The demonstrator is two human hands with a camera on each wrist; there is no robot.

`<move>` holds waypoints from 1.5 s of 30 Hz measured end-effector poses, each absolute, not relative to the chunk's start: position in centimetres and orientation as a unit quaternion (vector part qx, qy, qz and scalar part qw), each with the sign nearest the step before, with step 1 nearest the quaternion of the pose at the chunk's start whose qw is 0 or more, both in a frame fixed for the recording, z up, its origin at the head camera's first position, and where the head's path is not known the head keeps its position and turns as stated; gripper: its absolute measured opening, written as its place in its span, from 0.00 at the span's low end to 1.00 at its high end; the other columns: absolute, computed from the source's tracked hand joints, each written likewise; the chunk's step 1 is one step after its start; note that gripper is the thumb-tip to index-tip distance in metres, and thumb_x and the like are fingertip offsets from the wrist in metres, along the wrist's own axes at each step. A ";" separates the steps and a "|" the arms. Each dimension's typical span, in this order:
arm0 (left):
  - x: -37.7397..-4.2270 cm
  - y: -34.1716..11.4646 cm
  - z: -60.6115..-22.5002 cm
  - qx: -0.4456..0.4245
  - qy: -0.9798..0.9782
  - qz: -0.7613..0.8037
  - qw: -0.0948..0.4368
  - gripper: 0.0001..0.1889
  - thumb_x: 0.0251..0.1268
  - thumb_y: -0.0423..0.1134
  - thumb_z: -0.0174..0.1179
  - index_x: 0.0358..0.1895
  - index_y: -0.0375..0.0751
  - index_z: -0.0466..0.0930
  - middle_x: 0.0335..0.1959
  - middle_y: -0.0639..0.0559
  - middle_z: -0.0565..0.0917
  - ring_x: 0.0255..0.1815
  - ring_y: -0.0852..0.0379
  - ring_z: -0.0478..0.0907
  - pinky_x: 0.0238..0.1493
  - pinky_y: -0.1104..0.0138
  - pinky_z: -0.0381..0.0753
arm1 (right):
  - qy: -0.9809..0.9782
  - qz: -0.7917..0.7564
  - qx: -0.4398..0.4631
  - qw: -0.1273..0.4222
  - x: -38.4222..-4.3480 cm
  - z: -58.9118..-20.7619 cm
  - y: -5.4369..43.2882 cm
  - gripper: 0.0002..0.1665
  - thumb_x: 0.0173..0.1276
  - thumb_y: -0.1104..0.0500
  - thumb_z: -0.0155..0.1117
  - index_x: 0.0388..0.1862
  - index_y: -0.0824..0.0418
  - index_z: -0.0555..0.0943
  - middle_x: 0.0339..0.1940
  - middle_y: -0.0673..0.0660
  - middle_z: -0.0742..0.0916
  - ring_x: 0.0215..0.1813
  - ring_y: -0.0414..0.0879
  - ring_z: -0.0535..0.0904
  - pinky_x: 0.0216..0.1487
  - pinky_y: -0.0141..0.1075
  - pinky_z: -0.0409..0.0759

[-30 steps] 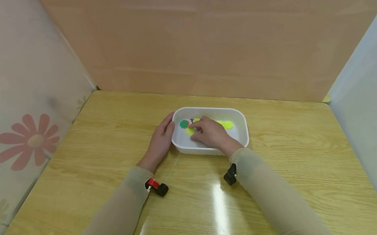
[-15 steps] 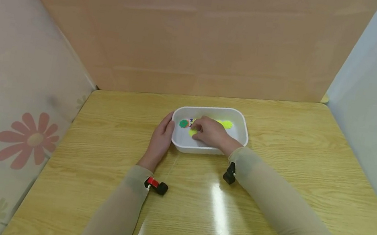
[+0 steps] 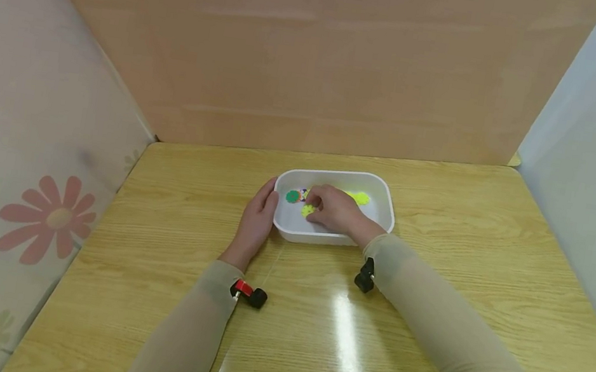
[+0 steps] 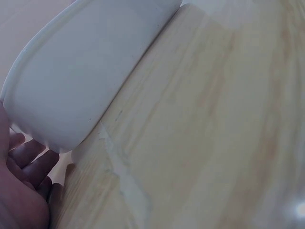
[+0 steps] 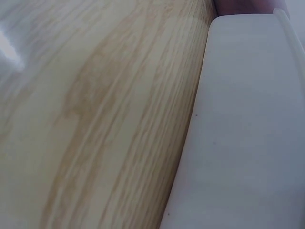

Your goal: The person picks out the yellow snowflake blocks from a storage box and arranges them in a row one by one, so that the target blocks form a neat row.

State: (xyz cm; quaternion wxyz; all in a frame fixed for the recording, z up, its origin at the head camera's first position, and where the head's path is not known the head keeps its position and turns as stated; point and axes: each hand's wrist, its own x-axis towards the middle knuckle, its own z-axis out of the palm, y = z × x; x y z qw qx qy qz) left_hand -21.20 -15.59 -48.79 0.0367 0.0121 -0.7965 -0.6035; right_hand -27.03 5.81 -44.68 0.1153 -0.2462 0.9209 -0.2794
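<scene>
A white rounded-rectangular tray point(image 3: 284, 233) sits on the wooden table. My left hand point(image 3: 257, 218) holds its left end, and in the left wrist view the bent fingers point(image 4: 40, 167) touch the outside of its corner. Inside the tray, my right hand point(image 3: 332, 209) bends over small flat coloured pieces. A yellow scalloped-edged piece point(image 3: 307, 211) is at its thumb and fingertips, seemingly pinched. Left of it lies a green scalloped piece point(image 3: 293, 197), beside a cluster of small multicoloured ones. Another yellow piece point(image 3: 361, 198) lies behind the hand. The right palm hides part of the contents.
The wooden table point(image 3: 168, 244) extends around the tray. A tan panel point(image 3: 317, 60) stands along its back edge. Pale walls with printed shapes flank both sides. A black-and-red wrist mount point(image 3: 248, 293) sits on the left sleeve, a black one point(image 3: 365, 275) on the right.
My right fingertips have shifted slightly rightward, away from the green piece, and the yellow piece at them has moved along. My left hand stays at the tray's end.
</scene>
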 end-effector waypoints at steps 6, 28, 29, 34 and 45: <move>-21.1 -15.5 -48.9 0.009 -0.794 -0.607 0.039 0.30 0.93 0.54 0.45 0.88 0.52 0.65 0.85 0.55 0.69 0.87 0.52 0.61 0.87 0.50 0.61 | 0.920 -0.280 -0.250 0.113 -26.7 -44.4 5.9 0.17 0.69 0.60 0.82 0.53 0.59 0.86 0.46 0.56 0.88 0.50 0.52 0.83 0.56 0.47 0.82; -21.1 -15.2 -48.8 0.015 -0.794 -0.606 0.034 0.29 0.93 0.54 0.45 0.88 0.55 0.65 0.85 0.56 0.70 0.87 0.51 0.62 0.86 0.47 0.63 | 0.936 -0.270 -0.224 0.021 -26.0 -43.8 6.1 0.25 0.69 0.45 0.84 0.54 0.61 0.93 0.43 0.54 0.92 0.46 0.49 0.86 0.51 0.46 0.85; -21.2 -15.2 -48.8 0.018 -0.795 -0.606 0.033 0.28 0.93 0.54 0.45 0.88 0.55 0.66 0.85 0.56 0.70 0.86 0.51 0.62 0.85 0.48 0.63 | 0.934 -0.279 -0.223 0.011 -25.9 -43.7 6.2 0.25 0.69 0.45 0.84 0.55 0.60 0.93 0.43 0.53 0.92 0.45 0.49 0.86 0.50 0.46 0.85; -21.7 -14.8 -48.7 0.022 -0.800 -0.599 0.030 0.29 0.92 0.55 0.46 0.87 0.55 0.67 0.84 0.55 0.71 0.86 0.50 0.64 0.85 0.48 0.65 | 0.924 -0.306 -0.226 -0.030 -24.9 -42.9 6.9 0.24 0.67 0.45 0.85 0.54 0.58 0.94 0.40 0.50 0.91 0.42 0.47 0.84 0.44 0.44 0.84; -22.5 -14.0 -48.7 0.032 -0.790 -0.611 0.039 0.28 0.91 0.56 0.46 0.85 0.54 0.71 0.83 0.54 0.73 0.86 0.52 0.63 0.86 0.53 0.63 | 0.914 -0.321 -0.237 -0.075 -21.5 -42.2 8.8 0.22 0.64 0.45 0.87 0.49 0.56 0.94 0.37 0.46 0.89 0.41 0.45 0.83 0.41 0.41 0.82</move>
